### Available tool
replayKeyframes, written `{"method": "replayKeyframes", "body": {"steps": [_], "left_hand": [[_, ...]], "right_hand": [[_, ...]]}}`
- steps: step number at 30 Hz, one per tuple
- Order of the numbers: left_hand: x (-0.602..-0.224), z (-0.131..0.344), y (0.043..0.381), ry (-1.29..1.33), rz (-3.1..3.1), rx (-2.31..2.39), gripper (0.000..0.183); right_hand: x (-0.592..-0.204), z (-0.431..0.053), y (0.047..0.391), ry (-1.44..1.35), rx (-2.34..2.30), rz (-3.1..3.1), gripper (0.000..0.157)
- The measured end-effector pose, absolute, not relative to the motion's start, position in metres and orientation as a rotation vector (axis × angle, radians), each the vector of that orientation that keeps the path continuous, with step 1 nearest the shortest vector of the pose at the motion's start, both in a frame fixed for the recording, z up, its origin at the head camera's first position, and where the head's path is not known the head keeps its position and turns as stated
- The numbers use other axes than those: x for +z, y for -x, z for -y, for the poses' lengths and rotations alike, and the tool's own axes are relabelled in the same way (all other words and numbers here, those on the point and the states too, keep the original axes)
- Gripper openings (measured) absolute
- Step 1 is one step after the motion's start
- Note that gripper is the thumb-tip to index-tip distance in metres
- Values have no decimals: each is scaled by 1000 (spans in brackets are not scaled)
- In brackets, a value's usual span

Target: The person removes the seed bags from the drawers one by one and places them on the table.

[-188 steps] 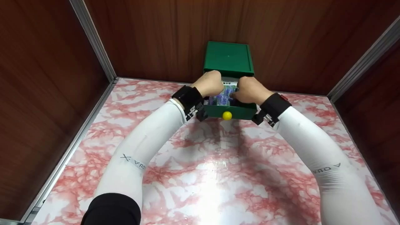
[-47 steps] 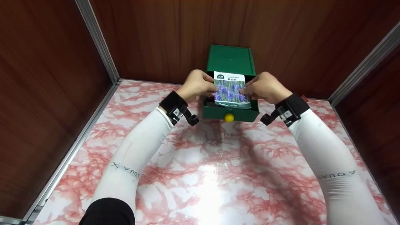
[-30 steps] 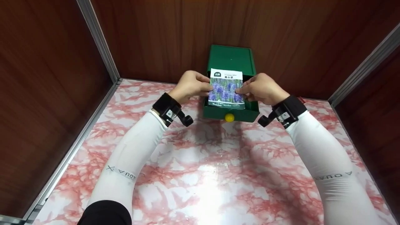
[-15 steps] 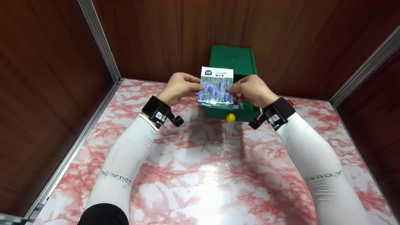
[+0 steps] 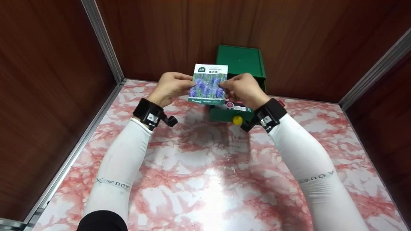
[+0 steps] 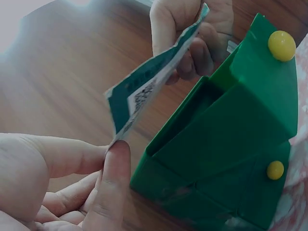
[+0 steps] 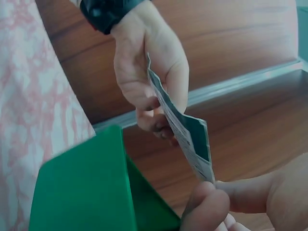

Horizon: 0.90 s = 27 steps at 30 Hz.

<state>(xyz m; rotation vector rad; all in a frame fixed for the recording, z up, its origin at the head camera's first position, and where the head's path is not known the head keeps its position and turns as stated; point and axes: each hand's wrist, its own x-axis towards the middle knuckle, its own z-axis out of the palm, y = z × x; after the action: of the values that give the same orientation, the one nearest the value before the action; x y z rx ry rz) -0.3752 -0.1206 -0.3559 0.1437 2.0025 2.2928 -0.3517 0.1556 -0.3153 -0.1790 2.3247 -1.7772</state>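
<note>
A lavender seed packet (image 5: 208,86), white at the top with purple flowers printed below, is held up in front of the green drawer box (image 5: 240,59). My left hand (image 5: 171,86) pinches its left edge between thumb and fingers. At the right edge my right hand (image 5: 245,89) pinches it the same way. In the left wrist view the packet (image 6: 149,82) is seen edge-on, with a printed code on its back. Below it the upper drawer (image 5: 221,115) is pulled out, and items with pink and white print (image 5: 232,106) show inside, partly hidden.
The pulled-out drawer has a yellow knob (image 5: 237,120). A second yellow knob (image 6: 275,170) sits on a lower drawer in the left wrist view. Dark wood panels (image 5: 160,38) enclose the red-and-white marbled table (image 5: 199,154) at the back and sides.
Both hands were down in the drawer earlier. They have lifted the seed packet out and carried it leftward and up, uncovering other printed items in the drawer.
</note>
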Motion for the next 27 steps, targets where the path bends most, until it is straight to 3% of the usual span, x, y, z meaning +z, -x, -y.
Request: {"method": "replayKeyframes", "body": {"steps": [15,21,27], "left_hand": [[-362,167,371,-66,-2089,2295,35],[-366,182,370,-29,-2084,2316,29],[-375,197,369,-22,-2059,2357,28]], "right_hand": [[-320,-103,343,264,-1835,-2260,27],[-323,-82,341,273,-1832,-2287,26],[-330,-61,337,282,-1782,-2365,44]]}}
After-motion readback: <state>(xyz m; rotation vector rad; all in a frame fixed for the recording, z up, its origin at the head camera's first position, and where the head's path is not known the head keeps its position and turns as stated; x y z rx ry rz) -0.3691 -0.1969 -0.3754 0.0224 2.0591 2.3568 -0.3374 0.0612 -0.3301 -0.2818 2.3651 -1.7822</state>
